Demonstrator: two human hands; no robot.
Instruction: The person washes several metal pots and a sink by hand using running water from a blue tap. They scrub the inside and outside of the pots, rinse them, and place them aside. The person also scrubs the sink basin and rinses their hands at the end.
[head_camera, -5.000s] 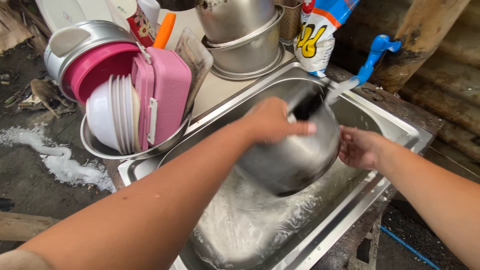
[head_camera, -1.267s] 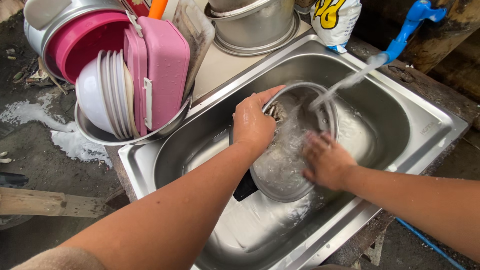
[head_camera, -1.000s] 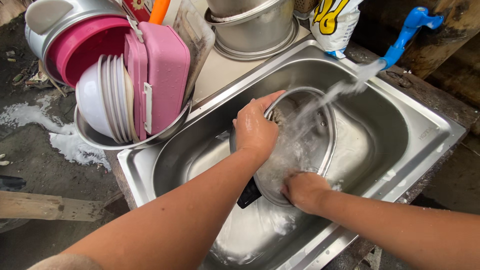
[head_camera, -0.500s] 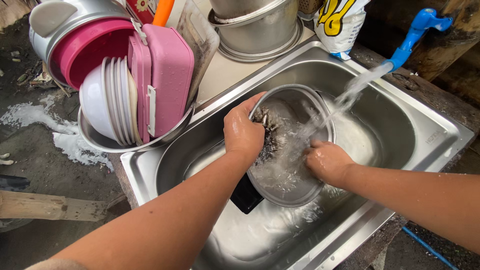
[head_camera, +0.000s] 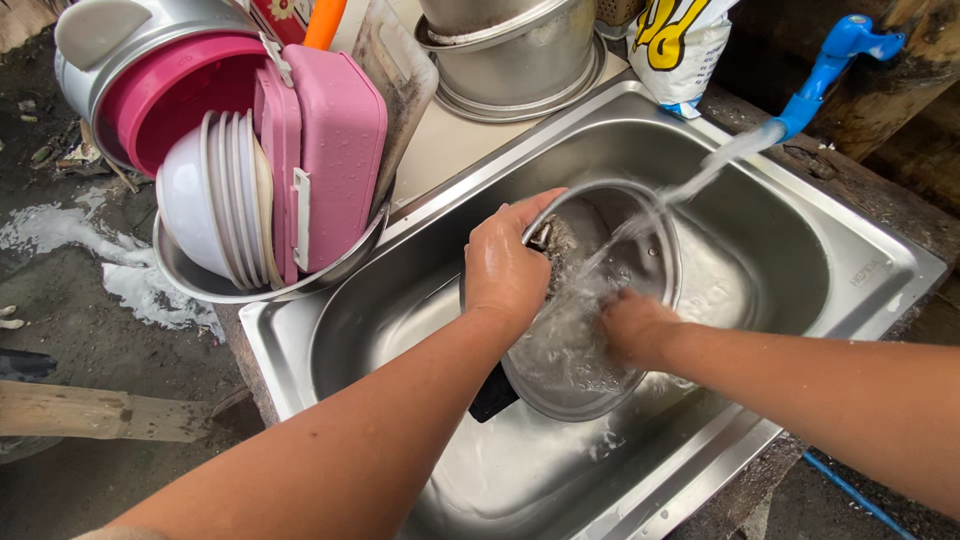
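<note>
Hands (head_camera: 505, 268) on round, wet steel pot (head_camera: 585, 340)

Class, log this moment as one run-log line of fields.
left hand: grips rim of round steel pot | right hand: inside pot, under water stream | blue tap: running | place: steel sink

I see soft, even daylight with faint shadows, pale glare on the steel sink (head_camera: 400, 330) toward 6 o'clock, motion-blurred water at centre, and wide-angle stretching at the edges.
</note>
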